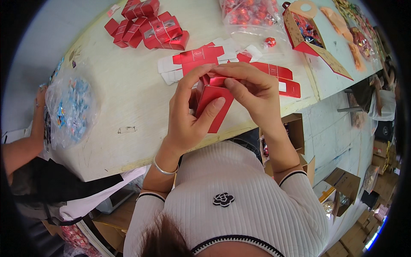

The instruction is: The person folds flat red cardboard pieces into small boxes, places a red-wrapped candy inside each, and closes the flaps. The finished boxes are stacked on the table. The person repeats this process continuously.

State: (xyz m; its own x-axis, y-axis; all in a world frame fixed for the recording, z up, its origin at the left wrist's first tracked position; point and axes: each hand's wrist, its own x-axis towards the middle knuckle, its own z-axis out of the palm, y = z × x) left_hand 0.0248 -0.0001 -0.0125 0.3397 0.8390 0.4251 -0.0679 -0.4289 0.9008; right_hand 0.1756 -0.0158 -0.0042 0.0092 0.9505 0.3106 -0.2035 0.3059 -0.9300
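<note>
Between my two hands, above the near edge of the table, is a small red carton (219,112). My left hand (191,107) wraps its left side, with the thumb lying along the front face. The fingers of my right hand (253,88) pinch the flaps at the carton's upper end. What is inside the carton cannot be seen. Just beyond my hands lie flat, unfolded red-and-white cartons (198,58). Another flat red carton piece (287,86) lies right of my right hand.
Folded red boxes (160,30) are heaped at the far left. A clear bag of red-wrapped candies (250,13) lies at the back, one loose candy (270,42) near it. A bag of blue-wrapped candies (75,109) sits left, beside another person's arm (32,137). An open decorated box (304,32) stands far right.
</note>
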